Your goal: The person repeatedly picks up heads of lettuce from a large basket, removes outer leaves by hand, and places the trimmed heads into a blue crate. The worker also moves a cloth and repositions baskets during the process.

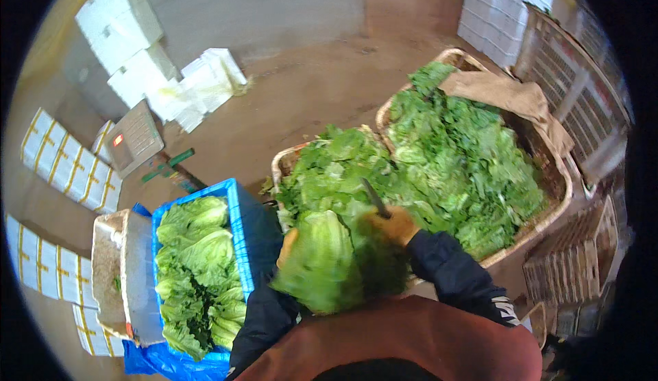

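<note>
My left hand (288, 246), in an orange glove, grips a head of leafy lettuce (324, 257) from its left side, mostly hidden behind the leaves. In my gloved right hand (393, 225) is a knife (376, 198), its blade pointing up and away from me. That hand is also against dark, blurred leaves on the right of the head; whether it grips them is unclear. Loose green leaves (339, 160) fill the tub just beyond my hands. To my left, a blue-lined crate (234, 211) contains several lettuce heads (205, 257).
A larger tub (563, 196) heaped with leaves and a brown cloth (493, 90) stands ahead right. Slatted plastic crates (570, 257) line the right side. A dirty white bin (110, 273) adjoins the blue crate. Taped white boxes (67, 160) and a platform scale (136, 139) lie farther left.
</note>
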`<state>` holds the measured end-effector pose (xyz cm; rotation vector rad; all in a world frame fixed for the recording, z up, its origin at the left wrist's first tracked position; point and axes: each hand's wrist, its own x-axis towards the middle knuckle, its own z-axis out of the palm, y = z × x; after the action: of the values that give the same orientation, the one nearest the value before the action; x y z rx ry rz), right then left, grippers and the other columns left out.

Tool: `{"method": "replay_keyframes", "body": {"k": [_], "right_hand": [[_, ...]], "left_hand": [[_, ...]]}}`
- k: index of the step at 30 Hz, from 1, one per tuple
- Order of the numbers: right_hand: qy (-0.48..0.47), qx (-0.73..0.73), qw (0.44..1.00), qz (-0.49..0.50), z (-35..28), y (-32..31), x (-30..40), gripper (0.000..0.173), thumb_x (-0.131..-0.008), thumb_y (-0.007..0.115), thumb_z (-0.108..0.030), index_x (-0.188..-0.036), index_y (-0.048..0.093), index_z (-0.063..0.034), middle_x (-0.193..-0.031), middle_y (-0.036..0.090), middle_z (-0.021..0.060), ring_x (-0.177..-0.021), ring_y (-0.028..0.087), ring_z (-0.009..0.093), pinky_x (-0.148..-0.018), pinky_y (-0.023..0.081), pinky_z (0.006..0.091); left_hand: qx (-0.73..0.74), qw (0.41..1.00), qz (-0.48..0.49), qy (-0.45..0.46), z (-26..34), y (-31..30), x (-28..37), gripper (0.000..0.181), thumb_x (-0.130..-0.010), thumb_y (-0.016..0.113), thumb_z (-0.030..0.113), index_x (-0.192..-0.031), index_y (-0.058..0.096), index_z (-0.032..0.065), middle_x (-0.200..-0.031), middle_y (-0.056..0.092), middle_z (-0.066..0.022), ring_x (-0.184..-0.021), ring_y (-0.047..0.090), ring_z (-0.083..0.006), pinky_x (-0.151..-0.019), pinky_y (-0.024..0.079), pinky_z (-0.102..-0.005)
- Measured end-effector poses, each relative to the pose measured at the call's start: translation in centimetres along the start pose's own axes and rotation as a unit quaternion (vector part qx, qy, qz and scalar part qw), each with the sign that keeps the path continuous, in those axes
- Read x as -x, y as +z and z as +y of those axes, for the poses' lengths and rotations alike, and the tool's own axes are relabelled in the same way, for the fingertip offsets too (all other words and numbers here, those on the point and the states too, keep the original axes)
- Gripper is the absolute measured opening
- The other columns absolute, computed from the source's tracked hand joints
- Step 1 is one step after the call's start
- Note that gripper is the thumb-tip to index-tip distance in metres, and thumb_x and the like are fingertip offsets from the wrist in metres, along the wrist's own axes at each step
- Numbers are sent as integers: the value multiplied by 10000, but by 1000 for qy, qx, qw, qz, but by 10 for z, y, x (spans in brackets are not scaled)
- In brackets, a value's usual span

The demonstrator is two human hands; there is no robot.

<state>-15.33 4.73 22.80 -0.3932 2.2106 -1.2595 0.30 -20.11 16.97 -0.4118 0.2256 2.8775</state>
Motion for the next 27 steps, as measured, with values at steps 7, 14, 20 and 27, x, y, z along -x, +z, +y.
{"method": "replay_keyframes", "body": {"k": [7, 14, 20, 27], "right_hand": [[-413, 78, 884, -205, -48, 46, -47, 701, -938, 681, -374, -1546, 365, -229, -1521, 480, 124, -1353, 506, 240, -1097, 425, 365], [35, -287, 884, -368, -48, 222, -30, 371, -990, 641, -395, -1107, 588, -47, -737, 570, 11, -544, 540, 106, -511, 471, 286], [17, -373, 898, -233, -43, 371, -29, 287, -985, 663, -338, -1062, 608, -67, -753, 584, 17, -573, 562, 109, -507, 459, 262], [-11, -112, 930, -350, -27, 347, -16, 445, -1011, 590, -376, -1376, 541, -126, -973, 667, 57, -654, 573, 115, -568, 480, 297]], "left_hand": [[-162, 984, -74, -11, 28, -36, 62, 651, -1000, 529, 393, -1500, 366, 9, -1419, 498, -270, -1160, 608, -403, -982, 512, -496], [-189, 941, 184, 211, 88, -98, 227, 549, -996, 526, 270, -1471, 421, 17, -1406, 521, -235, -1197, 590, -352, -1026, 471, -462], [-476, 431, 543, 541, 144, -37, 301, 479, -993, 524, 165, -1446, 468, 23, -1396, 541, -205, -1229, 576, -309, -1063, 436, -432], [-766, 248, 485, 341, 147, -155, 168, 653, -886, 645, 229, -1499, 447, 119, -1551, 391, -213, -1450, 312, -424, -1192, 237, -519]]}}
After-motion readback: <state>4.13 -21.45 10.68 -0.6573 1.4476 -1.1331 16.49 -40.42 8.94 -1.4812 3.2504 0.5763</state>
